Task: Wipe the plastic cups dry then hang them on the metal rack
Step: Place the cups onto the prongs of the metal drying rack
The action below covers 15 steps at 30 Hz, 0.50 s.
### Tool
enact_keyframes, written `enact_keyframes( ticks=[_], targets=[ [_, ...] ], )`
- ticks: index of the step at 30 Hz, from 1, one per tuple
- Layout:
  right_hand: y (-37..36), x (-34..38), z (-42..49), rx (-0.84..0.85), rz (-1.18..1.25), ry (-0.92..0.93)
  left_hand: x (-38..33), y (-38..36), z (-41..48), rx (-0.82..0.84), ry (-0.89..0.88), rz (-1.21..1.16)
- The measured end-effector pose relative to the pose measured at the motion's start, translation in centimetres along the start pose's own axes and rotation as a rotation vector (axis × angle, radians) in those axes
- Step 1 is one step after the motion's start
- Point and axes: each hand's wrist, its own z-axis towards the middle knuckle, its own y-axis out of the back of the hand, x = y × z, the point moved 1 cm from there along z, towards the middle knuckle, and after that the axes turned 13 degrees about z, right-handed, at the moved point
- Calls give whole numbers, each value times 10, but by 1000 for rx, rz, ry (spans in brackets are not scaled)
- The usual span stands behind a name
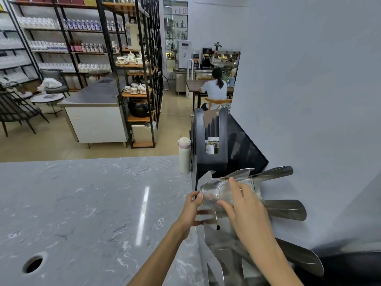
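Note:
A clear plastic cup (216,194) lies on its side over the upper part of the metal rack (222,246), which stands at the right end of the grey counter and has flat steel blades fanning out. My right hand (247,209) rests on top of the cup, fingers spread over its base and side. My left hand (191,211) holds the cup's rim with thumb and fingers from the left. Which blade the cup sits on is hidden by my hands.
A grey marble counter (92,203) stretches left, with a round hole (33,264) near its front. A white flask (184,154) and a black holder (214,147) with a bottle stand behind the rack. A grey wall (319,100) is close on the right. A person sits far off.

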Motion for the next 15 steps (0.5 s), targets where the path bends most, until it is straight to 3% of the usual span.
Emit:
enact_keyframes(
  ticks=[8,12,15],
  targets=[
    [1,-11,-6,32,98,64,7,3,-17,67,24,-33],
    [7,-13,-22,33,94,101,11,0,-37,24,-122,4],
    [12,-2,-41,-81,193,157,11,5,-64,13,-231,91]
  ],
)
